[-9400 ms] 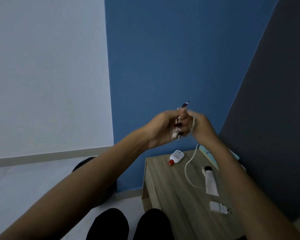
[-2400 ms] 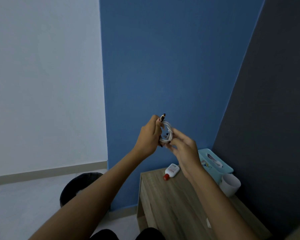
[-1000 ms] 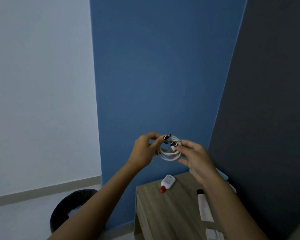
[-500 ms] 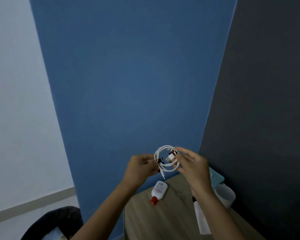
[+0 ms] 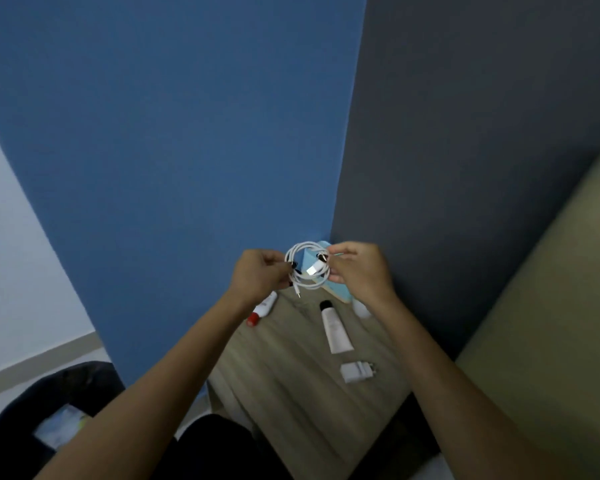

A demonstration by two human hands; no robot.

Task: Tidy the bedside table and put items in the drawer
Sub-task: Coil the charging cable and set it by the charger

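Both hands are raised above the table. The left hand pinches one side of a coiled cable with curled fingers, and the right hand pinches the opposite side. The cable is thin and white, wound into a small round loop of several turns. A flat white plug lies across its middle and a fine tip hangs from the bottom. It is held in the air, clear of the wooden bedside table. There is one of each thing on the table. A white bottle with a red cap lies at the back left, and a pale tube with a black cap lies near the middle. A white charger lies close to the right edge. A light blue box and a white cup are partly hidden behind the right hand. The table's back meets the blue wall and its right side meets the dark grey wall. The wood is bare towards the near left corner. One dark bin stands on the floor well to the left.
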